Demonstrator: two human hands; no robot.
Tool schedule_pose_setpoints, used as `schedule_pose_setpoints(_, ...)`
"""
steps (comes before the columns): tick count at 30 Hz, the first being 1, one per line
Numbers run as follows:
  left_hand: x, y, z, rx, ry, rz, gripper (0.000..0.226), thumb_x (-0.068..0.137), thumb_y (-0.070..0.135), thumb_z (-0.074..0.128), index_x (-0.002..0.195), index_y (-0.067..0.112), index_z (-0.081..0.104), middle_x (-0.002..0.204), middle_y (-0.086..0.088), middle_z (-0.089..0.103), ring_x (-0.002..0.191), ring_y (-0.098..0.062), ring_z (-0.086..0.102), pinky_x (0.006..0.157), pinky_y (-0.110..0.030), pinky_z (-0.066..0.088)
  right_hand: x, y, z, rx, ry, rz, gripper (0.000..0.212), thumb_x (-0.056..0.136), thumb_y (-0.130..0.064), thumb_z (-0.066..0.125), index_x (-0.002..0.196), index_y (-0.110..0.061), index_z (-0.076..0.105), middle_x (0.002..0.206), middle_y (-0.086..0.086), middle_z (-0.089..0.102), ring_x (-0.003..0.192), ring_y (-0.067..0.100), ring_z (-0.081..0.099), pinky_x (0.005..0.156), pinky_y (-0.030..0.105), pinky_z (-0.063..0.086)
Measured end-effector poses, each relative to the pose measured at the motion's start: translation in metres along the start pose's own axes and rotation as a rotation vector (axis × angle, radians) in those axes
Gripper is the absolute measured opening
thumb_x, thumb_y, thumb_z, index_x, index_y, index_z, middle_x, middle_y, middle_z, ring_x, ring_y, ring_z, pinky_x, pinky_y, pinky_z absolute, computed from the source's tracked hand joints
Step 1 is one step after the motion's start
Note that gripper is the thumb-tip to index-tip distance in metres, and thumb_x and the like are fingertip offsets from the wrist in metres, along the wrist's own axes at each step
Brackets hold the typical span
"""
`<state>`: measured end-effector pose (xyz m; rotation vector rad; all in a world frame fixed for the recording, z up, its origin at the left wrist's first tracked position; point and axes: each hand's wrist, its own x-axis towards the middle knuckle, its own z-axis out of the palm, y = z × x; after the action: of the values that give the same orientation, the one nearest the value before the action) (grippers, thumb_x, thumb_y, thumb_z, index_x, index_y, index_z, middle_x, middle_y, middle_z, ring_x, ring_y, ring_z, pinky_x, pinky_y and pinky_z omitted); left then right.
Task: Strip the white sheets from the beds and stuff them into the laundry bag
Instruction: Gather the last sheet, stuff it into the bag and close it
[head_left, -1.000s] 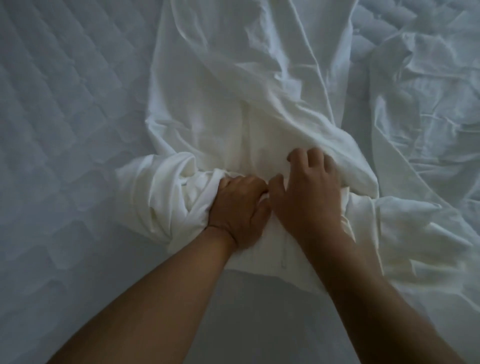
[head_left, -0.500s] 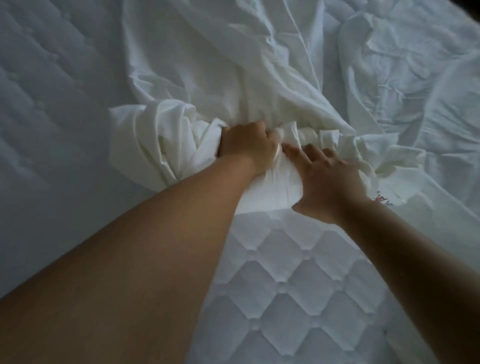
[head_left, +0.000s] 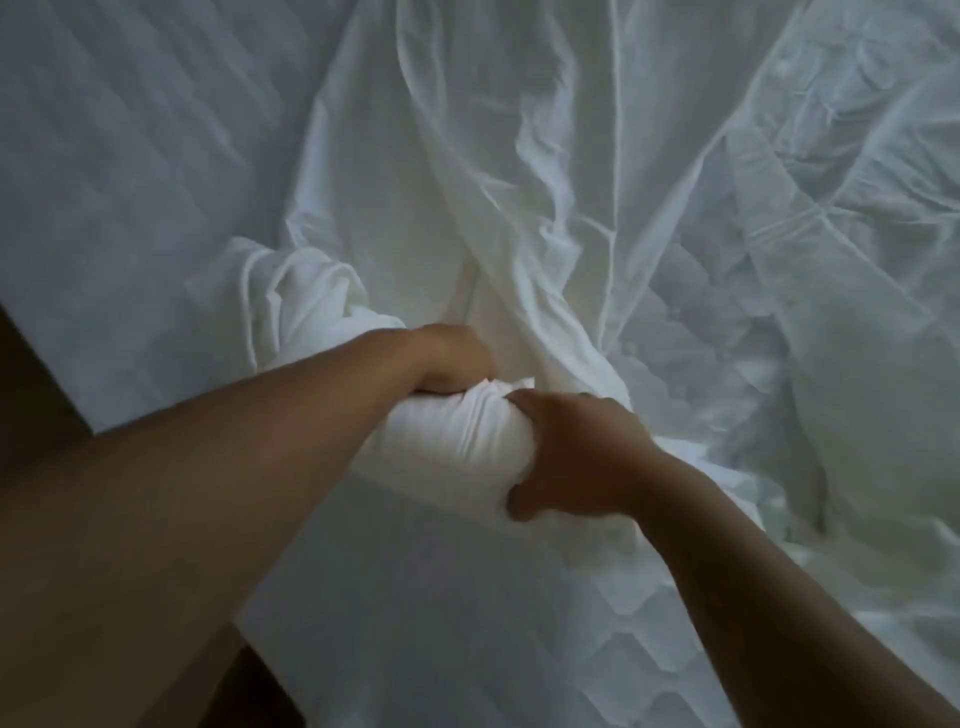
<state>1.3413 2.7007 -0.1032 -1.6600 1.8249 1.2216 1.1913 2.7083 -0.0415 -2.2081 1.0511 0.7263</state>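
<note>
As I look, left hand (head_left: 452, 358): clenched on the white sheet (head_left: 467, 208).
Right hand (head_left: 571, 457): gripping the same wad, over the mattress (head_left: 130, 156).

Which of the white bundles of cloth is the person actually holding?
The tight wad nearest the camera: the left hand and right hand both grip it. The looser bunch beyond the left wrist and the rumpled heap at right lie ungripped.

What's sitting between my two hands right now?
A bunched wad of the sheet, gripped by the left hand and right hand, in the head view.
</note>
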Motion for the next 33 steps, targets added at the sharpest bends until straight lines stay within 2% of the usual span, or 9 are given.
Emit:
schedule_pose_setpoints(2, -0.023, -0.007, 0.037, -0.102, 0.042, -0.108, 0.033, 0.101, 0.021, 0.036, 0.107, 0.005, 0.063, 0.117, -0.015, 0.063, 0.099, -0.028, 0.059, 0.077, -0.03, 0.04, -0.009, -0.016, 0.016, 0.016, -0.144, -0.035, 0.089, 0.057, -0.045, 0.083, 0.135, -0.036, 0.041, 0.118, -0.004, 0.06, 0.099, 0.019, 0.057, 0.079, 0.027, 0.044)
schedule_pose_setpoints(5, -0.056, 0.0, 0.042, -0.309, 0.575, -0.225, 0.037, 0.09, 0.027, 0.038, 0.099, 0.008, 0.068, 0.103, -0.015, 0.068, 0.097, -0.035, 0.061, 0.081, -0.035, 0.046, 0.005, -0.009, 0.01, 0.085, -0.216, 0.012, 0.088, 0.054, -0.04, 0.087, 0.132, -0.033, 0.047, 0.118, -0.005, 0.059, 0.106, 0.019, 0.057, 0.085, 0.029, 0.046)
schedule_pose_setpoints(8, -0.073, 0.022, 0.043, -0.16, 1.064, -0.027, 0.044, 0.078, 0.028, 0.033, 0.087, 0.008, 0.071, 0.085, -0.011, 0.071, 0.081, -0.033, 0.065, 0.077, -0.039, 0.042, 0.028, 0.012, -0.018, 0.225, -0.285, 0.068, 0.075, 0.051, -0.038, 0.089, 0.118, -0.032, 0.058, 0.11, -0.006, 0.065, 0.098, 0.015, 0.061, 0.085, 0.032, 0.049)
schedule_pose_setpoints(10, -0.071, 0.024, 0.064, -0.018, 1.202, 0.13, 0.042, 0.083, 0.026, 0.037, 0.097, 0.008, 0.072, 0.1, -0.01, 0.071, 0.097, -0.03, 0.064, 0.088, -0.043, 0.036, 0.033, 0.019, -0.035, 0.237, -0.242, 0.083, 0.073, 0.051, -0.041, 0.089, 0.117, -0.032, 0.058, 0.113, -0.006, 0.064, 0.098, 0.013, 0.06, 0.086, 0.031, 0.047)
schedule_pose_setpoints(13, -0.045, 0.001, 0.084, 0.084, 1.257, 0.189, 0.045, 0.095, 0.029, 0.033, 0.117, 0.009, 0.066, 0.121, -0.008, 0.065, 0.117, -0.024, 0.051, 0.101, -0.043, 0.028, 0.023, 0.023, -0.029, 0.143, 0.07, 0.163, 0.091, 0.061, -0.051, 0.081, 0.139, -0.029, 0.04, 0.135, -0.002, 0.049, 0.12, 0.021, 0.047, 0.099, 0.037, 0.04)
schedule_pose_setpoints(16, -0.005, -0.012, 0.048, -0.069, 1.218, 0.159, 0.043, 0.092, 0.033, 0.037, 0.103, 0.01, 0.071, 0.104, -0.008, 0.07, 0.1, -0.027, 0.062, 0.092, -0.037, 0.033, 0.008, 0.003, 0.029, -0.046, 0.751, 0.154, 0.051, 0.082, -0.026, 0.056, 0.13, -0.013, 0.05, 0.129, 0.013, 0.053, 0.118, 0.037, 0.048, 0.099, 0.046, 0.035)
schedule_pose_setpoints(21, 0.057, -0.031, -0.006, -0.305, 1.028, 0.069, 0.048, 0.076, 0.038, 0.03, 0.076, 0.007, 0.066, 0.081, -0.012, 0.066, 0.081, -0.032, 0.059, 0.076, -0.036, 0.042, 0.052, -0.022, 0.082, -0.011, 0.741, 0.16, 0.077, 0.079, -0.054, 0.041, 0.142, -0.011, 0.031, 0.148, 0.021, 0.026, 0.137, 0.041, 0.02, 0.112, 0.05, 0.004)
schedule_pose_setpoints(27, 0.105, -0.044, -0.07, -0.578, 0.999, -0.067, 0.034, 0.084, 0.023, 0.039, 0.089, 0.001, 0.065, 0.1, -0.017, 0.064, 0.099, -0.033, 0.056, 0.085, -0.036, 0.043, 0.121, 0.016, 0.013, 0.037, 0.845, 0.164, 0.062, 0.084, -0.049, 0.036, 0.127, -0.011, 0.058, 0.132, 0.016, 0.056, 0.128, 0.04, 0.044, 0.106, 0.051, 0.02)
schedule_pose_setpoints(33, 0.05, -0.024, -0.079, -0.331, 1.253, 0.15, 0.026, 0.078, 0.02, 0.045, 0.07, 0.007, 0.066, 0.07, -0.007, 0.062, 0.066, -0.028, 0.058, 0.063, -0.035, 0.04, 0.159, 0.037, -0.04, 0.09, 0.77, 0.194, 0.052, 0.081, -0.046, 0.022, 0.088, -0.012, 0.061, 0.091, 0.007, 0.061, 0.096, 0.032, 0.054, 0.091, 0.049, 0.036)
